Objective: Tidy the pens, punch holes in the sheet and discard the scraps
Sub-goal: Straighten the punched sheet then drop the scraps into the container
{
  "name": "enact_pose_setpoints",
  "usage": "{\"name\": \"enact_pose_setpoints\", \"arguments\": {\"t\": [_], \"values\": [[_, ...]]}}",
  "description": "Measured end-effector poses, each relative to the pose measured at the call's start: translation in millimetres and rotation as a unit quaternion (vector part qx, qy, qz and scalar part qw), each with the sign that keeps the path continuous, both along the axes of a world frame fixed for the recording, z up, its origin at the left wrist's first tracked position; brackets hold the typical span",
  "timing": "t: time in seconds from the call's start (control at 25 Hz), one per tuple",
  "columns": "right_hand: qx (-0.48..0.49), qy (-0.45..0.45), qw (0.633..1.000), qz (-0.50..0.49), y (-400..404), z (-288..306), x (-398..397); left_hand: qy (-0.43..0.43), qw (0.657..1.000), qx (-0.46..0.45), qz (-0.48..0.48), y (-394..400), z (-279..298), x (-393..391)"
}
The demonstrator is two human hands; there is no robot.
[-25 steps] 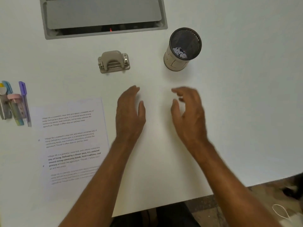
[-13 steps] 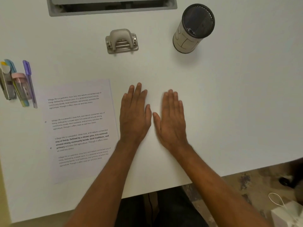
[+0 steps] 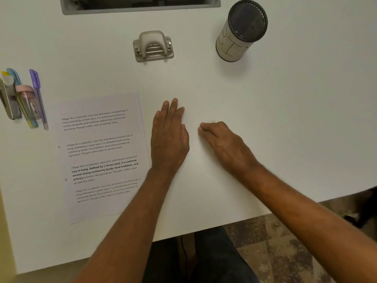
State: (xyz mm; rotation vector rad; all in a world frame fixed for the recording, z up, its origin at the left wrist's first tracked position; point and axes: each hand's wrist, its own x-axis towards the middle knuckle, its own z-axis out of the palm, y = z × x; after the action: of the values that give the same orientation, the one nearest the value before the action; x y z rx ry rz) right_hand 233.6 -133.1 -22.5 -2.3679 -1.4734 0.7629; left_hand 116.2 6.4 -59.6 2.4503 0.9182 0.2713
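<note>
A: Pens (image 3: 24,99) far left, printed sheet (image 3: 102,156) beside, 2 holes at its left edge. Handling?
B: Sheet's thin, floppy; lift by an edge. Left hand (image 3: 169,139) flat, empty; right hand (image 3: 224,141) curled, empty. Hole punch (image 3: 153,46), mesh cup (image 3: 240,31) behind.

The printed sheet (image 3: 102,156), lying just left of the left hand (image 3: 169,139), carries four paragraphs of the same text: "Village life is a peaceful, close-knit, and nature-connected way of living. Defined by a slower pace, it is centered around strong community bonds, local traditions, and primary activities like agriculture. Though it offers clean air and less stress." The third paragraph is partly bold. Hand-drawn strokes mark the mesh cup's (image 3: 240,31) paper wrap, unreadable.
</note>
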Motion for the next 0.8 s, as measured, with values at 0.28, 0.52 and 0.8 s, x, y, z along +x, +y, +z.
{"name": "enact_pose_setpoints", "arguments": {"t": [0.28,0.52,0.8], "values": [[0.061,-0.116,0.99,0.044,16.4,1.3,9.9,-0.001,1.0,0.008,-0.004,0.4,-1.1,0.6],[0.043,-0.13,0.991,0.004,24.2,-4.9,12.6,0.0,1.0,0.008,-0.001,-0.2,-1.4,0.8],[0.054,0.249,0.879,-0.402,39.6,24.4,53.7,-0.032,0.999,-0.014,0.013,-1.4,-2.8,3.8]]}}
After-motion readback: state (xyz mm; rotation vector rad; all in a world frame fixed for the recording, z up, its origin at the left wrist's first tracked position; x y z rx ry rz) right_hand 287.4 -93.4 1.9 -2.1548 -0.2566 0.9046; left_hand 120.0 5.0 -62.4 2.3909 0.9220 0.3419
